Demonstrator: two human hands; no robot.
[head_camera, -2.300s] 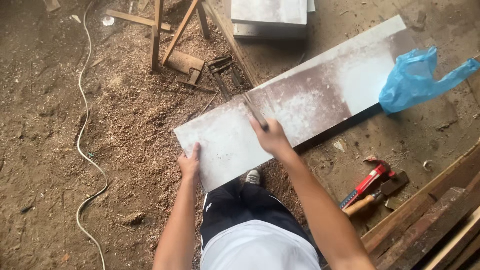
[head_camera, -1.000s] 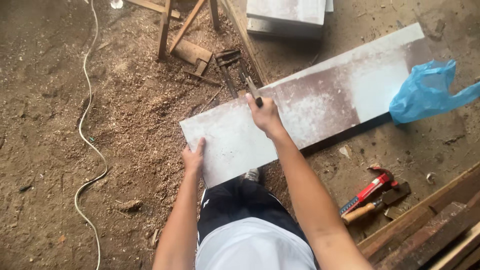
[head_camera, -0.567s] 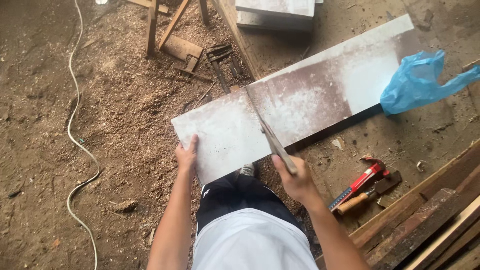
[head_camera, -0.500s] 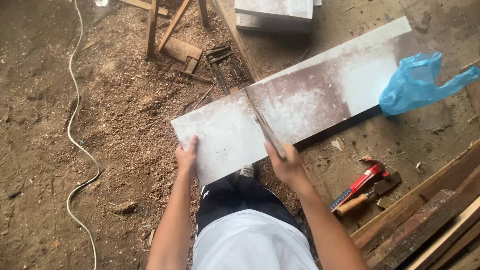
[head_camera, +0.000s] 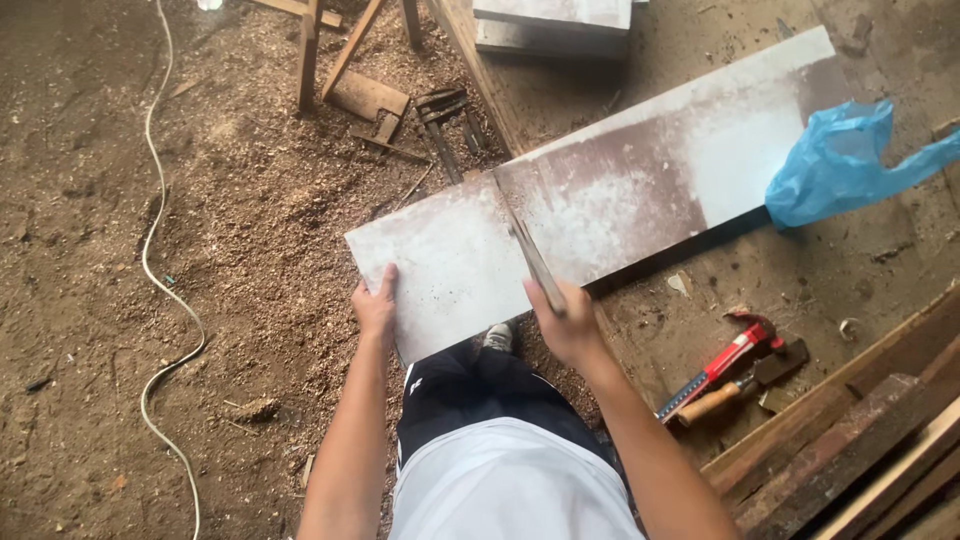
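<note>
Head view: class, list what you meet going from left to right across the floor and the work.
White cord → left hand → saw in the right hand → red-handled tool → blue plastic bag.

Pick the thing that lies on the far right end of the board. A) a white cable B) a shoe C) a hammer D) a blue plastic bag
D: the blue bag is crumpled over the right end of the board.

sawdust floor (head_camera: 200, 200) open left, hammer (head_camera: 735, 385), planks (head_camera: 850, 450) crowd right
</note>
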